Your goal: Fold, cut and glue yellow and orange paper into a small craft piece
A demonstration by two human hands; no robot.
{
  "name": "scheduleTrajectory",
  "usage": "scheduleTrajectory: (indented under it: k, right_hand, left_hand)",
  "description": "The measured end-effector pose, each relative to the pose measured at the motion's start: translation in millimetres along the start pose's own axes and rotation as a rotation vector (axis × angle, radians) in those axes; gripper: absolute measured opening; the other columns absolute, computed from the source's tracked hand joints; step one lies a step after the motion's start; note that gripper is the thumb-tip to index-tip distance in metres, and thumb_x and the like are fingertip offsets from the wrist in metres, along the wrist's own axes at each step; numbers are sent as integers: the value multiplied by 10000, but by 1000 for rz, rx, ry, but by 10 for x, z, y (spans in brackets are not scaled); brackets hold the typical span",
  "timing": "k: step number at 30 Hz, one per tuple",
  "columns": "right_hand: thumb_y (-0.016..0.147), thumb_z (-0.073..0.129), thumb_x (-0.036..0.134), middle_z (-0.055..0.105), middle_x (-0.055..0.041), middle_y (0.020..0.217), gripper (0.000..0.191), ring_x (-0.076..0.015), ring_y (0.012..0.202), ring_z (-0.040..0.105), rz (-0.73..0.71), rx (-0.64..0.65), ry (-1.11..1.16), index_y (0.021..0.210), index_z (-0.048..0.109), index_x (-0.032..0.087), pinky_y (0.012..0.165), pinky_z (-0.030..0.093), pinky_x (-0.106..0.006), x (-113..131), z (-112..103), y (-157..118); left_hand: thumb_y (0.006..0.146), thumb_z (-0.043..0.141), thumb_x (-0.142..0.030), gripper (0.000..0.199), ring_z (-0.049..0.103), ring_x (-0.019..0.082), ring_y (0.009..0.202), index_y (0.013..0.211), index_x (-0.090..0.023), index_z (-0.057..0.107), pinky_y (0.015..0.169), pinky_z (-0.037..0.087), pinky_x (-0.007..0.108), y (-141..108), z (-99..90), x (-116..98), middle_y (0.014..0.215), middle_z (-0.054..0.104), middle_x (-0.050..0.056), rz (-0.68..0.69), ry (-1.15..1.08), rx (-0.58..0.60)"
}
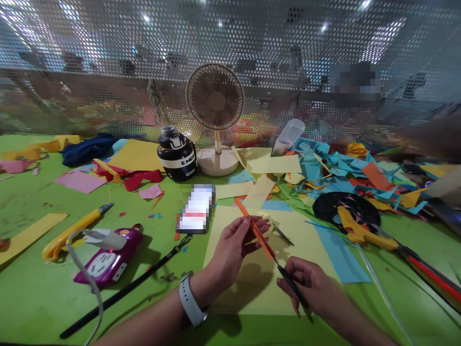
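My left hand [236, 242] pinches a narrow orange paper strip [256, 229] between thumb and fingers. The strip slants down to the right, and its lower end looks split. Black-handled scissors [288, 278] are in my right hand [311, 286], their tip touching the strip's lower end; the finger loops are mostly hidden. Beneath both hands lies a large pale yellow sheet [248, 298]. A thin dark tool [283, 234] rests on that sheet just beyond my fingers, its kind unclear.
Around the sheet are a phone [196, 209], a purple power strip [108, 262], a yellow cutter knife [74, 233] and a yellow glue gun [367, 235] on a black disc. Behind stand a bottle [176, 156] and a fan [216, 98]. Blue paper scraps [317, 163] pile up at right.
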State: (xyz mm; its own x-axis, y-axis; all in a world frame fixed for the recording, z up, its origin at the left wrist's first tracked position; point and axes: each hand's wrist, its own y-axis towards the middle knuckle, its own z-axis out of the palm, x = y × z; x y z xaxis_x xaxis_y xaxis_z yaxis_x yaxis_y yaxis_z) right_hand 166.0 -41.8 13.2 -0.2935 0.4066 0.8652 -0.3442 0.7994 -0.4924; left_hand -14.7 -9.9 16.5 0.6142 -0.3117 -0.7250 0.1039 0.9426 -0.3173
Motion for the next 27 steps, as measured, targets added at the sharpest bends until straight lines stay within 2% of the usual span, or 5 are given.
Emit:
scheduleTrajectory:
  k: [10,17,27]
  right_hand:
    - [555,810,535,439,100,458,512,-35,404,349,-1,-18,73,638,444,187,374,308,-153,-39,11,19]
    - [583,806,511,463,96,466,480,-33,394,376,-7,-4,66,647,461,184,367,307,-146,-40,-10,24]
    - [578,810,500,458,94,493,484,-43,428,401,-16,-4,57,656,447,190,396,350,-147,-63,-1,8]
  left_hand:
    - [882,598,-349,243,653,245,1034,974,-139,675,764,523,307,17,-19,12,1072,715,144,-6,-2,3]
    - [893,583,-320,229,665,237,1006,1006,-138,662,797,529,327,59,-46,4,1069,717,142,17,-71,4]
    - [884,601,-335,219,667,233,1008,956,-140,672,713,534,271,-5,-11,1,1064,719,137,14,3,18]
